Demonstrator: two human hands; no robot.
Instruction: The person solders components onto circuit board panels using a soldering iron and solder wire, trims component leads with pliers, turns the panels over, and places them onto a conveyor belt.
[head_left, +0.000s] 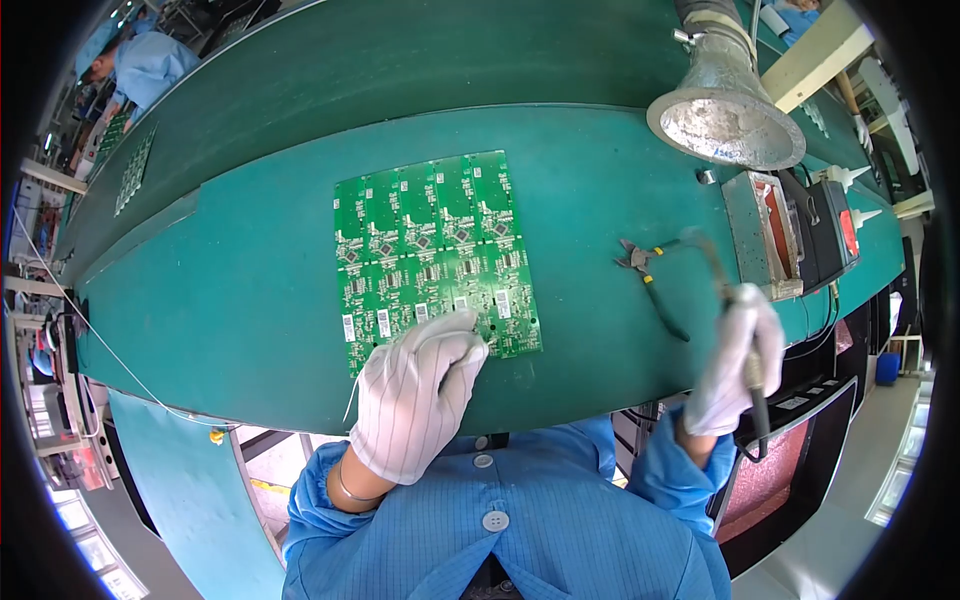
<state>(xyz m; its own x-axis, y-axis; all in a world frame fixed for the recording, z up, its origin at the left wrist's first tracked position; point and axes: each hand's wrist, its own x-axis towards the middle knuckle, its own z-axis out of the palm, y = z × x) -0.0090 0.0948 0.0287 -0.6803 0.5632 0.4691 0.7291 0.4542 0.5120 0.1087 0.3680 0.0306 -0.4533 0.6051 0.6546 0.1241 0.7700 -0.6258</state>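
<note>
A panel of green circuit boards (420, 270) lies flat on the bench, its rows carrying small chips and white labels. My left hand (415, 395), in a white striped glove, rests over the panel's near edge with its fingers pinched together. A thin solder wire (349, 402) shows beside that hand; its end at the fingertips is hidden. To the right, my gloved right hand (735, 360) is closed round a soldering iron (755, 385), whose front part is blurred and points up and away. Between panel and right hand lie cutting pliers (655, 285), jaws apart.
A metal fume-extraction hood (725, 120) hangs at the upper right. Below it stand a metal holder box (760, 235) and a black soldering station (825, 235) with cables. A thin line (110, 350) crosses the bench's left side. A co-worker in blue (150, 70) sits at the upper left.
</note>
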